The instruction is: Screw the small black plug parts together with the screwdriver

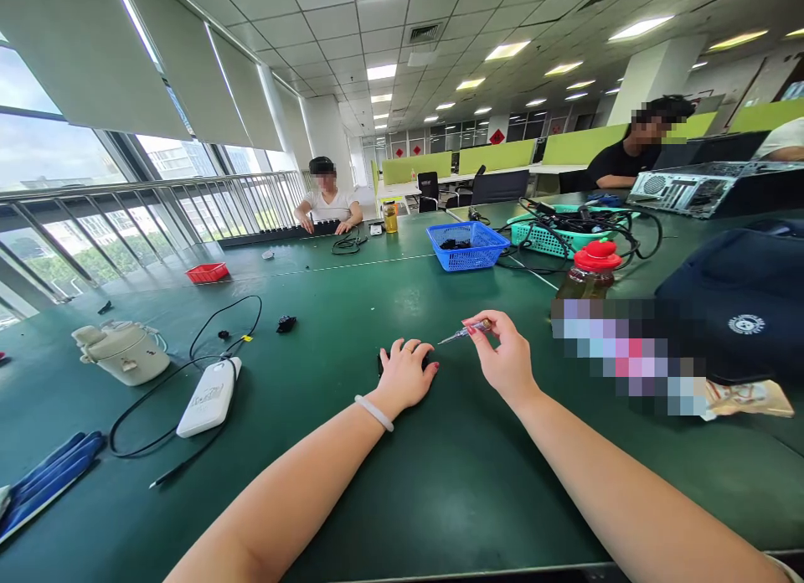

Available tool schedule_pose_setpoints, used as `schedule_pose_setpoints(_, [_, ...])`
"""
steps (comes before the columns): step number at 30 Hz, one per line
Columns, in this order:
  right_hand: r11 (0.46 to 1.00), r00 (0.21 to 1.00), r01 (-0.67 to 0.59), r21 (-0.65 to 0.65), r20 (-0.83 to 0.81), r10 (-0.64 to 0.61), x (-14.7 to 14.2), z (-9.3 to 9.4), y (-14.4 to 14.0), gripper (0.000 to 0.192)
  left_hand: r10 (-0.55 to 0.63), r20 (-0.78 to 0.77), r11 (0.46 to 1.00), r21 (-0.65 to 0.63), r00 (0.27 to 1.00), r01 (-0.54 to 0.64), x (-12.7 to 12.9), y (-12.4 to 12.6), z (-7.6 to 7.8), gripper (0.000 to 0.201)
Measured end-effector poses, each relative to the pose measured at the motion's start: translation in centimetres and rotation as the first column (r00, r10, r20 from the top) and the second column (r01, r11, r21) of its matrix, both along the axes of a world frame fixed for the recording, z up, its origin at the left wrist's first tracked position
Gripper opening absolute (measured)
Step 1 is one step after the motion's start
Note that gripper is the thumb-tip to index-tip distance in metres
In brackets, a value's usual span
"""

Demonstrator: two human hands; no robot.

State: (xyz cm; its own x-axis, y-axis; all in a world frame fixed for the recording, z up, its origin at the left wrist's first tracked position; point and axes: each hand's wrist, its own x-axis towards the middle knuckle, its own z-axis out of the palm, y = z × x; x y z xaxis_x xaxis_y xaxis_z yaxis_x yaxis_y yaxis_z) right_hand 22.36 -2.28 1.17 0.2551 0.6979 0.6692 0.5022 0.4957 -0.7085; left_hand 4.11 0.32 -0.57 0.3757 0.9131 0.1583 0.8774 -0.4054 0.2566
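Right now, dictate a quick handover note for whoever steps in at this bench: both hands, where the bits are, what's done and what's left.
Left hand: palm down, covering a small black part on the green table mat.
Right hand: fingertip grip on a slim screwdriver with clear handle, tip aimed towards the black part but not touching it.
Nearby: another small black piece lies apart to the left.
Done: part steadied, tool in hand.
Left: probably bring the tip to the part; nothing shows it opened.

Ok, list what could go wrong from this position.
1. The right hand pinches the small screwdriver only at its rear end, tip aimed toward the left hand; a slip could jab those fingers.
2. The left hand covers a small black object lying loose on the green table; sideways pressure might make it skid.
3. The bottle with a red cap stands close by the right hand and could be knocked.
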Motion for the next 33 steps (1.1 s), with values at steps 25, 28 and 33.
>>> schedule_pose_setpoints(25, [0.993, 0.994, -0.108, -0.052, 0.012, 0.109, -0.4, -0.2, -0.5, 0.019, 0.645, -0.110, 0.762, 0.020, 0.757, -0.647, -24.4, 6.3, 1.6, 0.042])
schedule_pose_setpoints(28, [0.990, 0.987, -0.141, -0.012, 0.083, 0.141, -0.5, 0.0, -0.9, 0.019, 0.637, -0.093, 0.770, 0.023, 0.765, -0.638, -24.5, 6.0, 1.5, 0.041])
schedule_pose_setpoints(33, [0.973, 0.958, -0.226, -0.043, 0.172, 0.230, -0.9, 0.2, -1.0, 0.019, 0.605, -0.084, 0.796, 0.042, 0.792, -0.604, -24.9, 5.8, 1.2, 0.039])
